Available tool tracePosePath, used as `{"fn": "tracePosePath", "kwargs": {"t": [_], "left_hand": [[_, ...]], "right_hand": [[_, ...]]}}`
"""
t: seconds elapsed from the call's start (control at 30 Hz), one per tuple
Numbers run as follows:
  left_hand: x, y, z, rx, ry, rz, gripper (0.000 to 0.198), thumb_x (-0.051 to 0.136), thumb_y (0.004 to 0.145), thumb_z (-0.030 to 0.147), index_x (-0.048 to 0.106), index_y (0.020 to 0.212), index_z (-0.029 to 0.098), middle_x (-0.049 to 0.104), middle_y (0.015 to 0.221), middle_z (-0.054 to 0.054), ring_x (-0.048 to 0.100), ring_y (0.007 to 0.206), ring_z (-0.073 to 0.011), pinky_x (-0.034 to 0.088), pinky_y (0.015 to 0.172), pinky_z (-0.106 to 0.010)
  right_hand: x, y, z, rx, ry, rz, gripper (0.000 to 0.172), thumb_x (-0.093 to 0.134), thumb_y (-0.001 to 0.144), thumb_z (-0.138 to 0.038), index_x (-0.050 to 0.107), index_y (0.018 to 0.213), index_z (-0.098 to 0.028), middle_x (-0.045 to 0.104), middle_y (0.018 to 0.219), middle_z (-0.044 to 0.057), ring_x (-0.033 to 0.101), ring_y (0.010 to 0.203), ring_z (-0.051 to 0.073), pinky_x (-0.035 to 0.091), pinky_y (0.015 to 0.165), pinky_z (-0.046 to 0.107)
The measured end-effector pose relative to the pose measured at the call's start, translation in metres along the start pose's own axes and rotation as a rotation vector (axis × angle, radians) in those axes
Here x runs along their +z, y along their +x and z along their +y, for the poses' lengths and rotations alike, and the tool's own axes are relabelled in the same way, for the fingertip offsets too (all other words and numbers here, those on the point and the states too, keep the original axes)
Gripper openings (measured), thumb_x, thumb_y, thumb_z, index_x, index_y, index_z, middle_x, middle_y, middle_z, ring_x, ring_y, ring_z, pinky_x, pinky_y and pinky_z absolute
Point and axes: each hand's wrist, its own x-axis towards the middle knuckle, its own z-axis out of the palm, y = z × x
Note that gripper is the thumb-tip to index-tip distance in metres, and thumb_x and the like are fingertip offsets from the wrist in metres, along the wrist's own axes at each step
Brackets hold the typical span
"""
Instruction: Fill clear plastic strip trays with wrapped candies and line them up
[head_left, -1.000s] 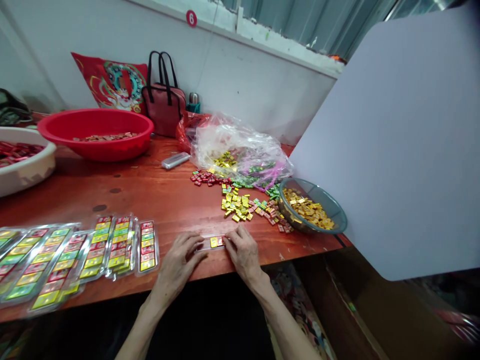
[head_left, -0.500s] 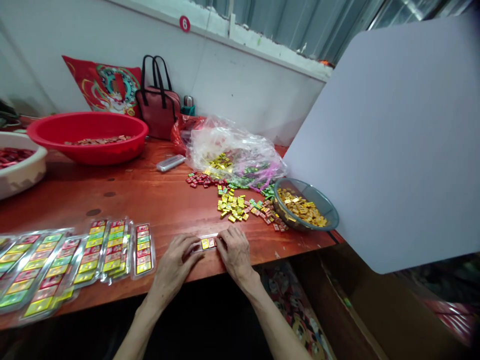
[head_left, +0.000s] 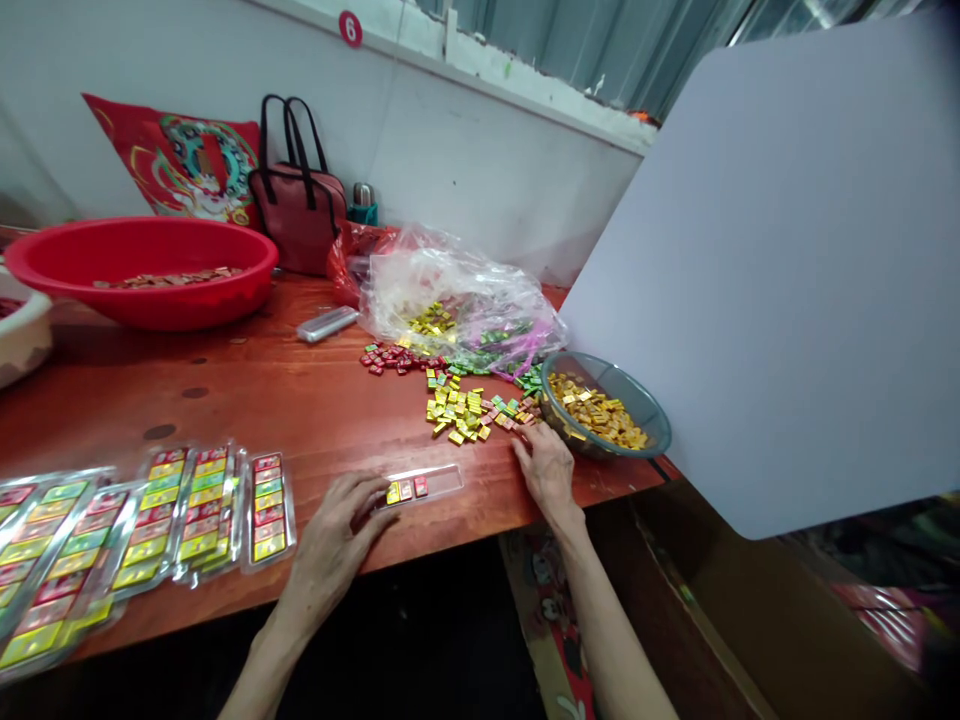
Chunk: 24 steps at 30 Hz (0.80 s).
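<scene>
Along the near edge of the wooden counter (head_left: 150, 400), the left hand (head_left: 330, 530) lies open against a clear plastic tray (head_left: 424, 487), while the open right hand (head_left: 547, 470) nears loose wrapped sweets (head_left: 457, 412), which a careless brush could scatter.

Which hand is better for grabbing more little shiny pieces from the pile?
Probably your right hand: its fingers are right at the edge of the pile. Your left hand is farther away, resting at the end of the clear tray.
</scene>
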Motion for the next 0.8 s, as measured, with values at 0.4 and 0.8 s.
{"fn": "tracePosePath", "kwargs": {"t": [0.4, 0.8], "left_hand": [[-0.001, 0.0, 0.001, 0.006, 0.038, 0.005, 0.028, 0.058, 0.086, 0.045, 0.065, 0.1, 0.023, 0.064, 0.106, -0.007, 0.059, 0.104, -0.0254, 0.05, 0.09, -0.042], [-0.001, 0.001, 0.001, 0.011, 0.054, 0.01, 0.029, 0.057, 0.086, 0.047, 0.065, 0.1, 0.024, 0.064, 0.106, -0.006, 0.059, 0.104, -0.0255, 0.05, 0.089, -0.042]], "right_hand": [[0.002, -0.004, 0.002, 0.021, 0.207, -0.079, 0.014, 0.052, 0.09, -0.023, 0.065, 0.092, -0.019, 0.062, 0.09, 0.005, 0.057, 0.082, 0.018, 0.042, 0.075, 0.028], [0.002, -0.009, -0.011, 0.007, 0.286, -0.092, 0.016, 0.057, 0.088, -0.029, 0.067, 0.096, -0.02, 0.059, 0.089, 0.005, 0.056, 0.083, 0.019, 0.044, 0.076, 0.03]]}}
